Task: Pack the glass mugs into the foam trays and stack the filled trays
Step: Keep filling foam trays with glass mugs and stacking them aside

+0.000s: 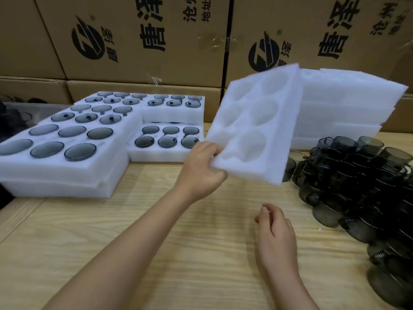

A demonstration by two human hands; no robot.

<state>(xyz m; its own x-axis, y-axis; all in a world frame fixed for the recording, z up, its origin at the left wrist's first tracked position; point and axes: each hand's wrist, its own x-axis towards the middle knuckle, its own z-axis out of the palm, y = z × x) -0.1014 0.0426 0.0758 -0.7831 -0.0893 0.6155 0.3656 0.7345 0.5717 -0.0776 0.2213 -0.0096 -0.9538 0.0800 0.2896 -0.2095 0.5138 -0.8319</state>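
Care helps now: the left hand pinches one corner of the empty foam tray, tilted in the air mid-frame, so it should lay it flat on the counter. The right hand hangs loose, holding nothing. At left, filled trays hold dark mugs; loose mugs pile at right.

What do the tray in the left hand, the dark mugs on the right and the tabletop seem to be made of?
Empty tray: white foam, matte; fuzzy, soft edges.
Mugs: smoky grey glass, glossy; see-through, with glints.
Tabletop: pale wood, perhaps laminate; grain lines show.
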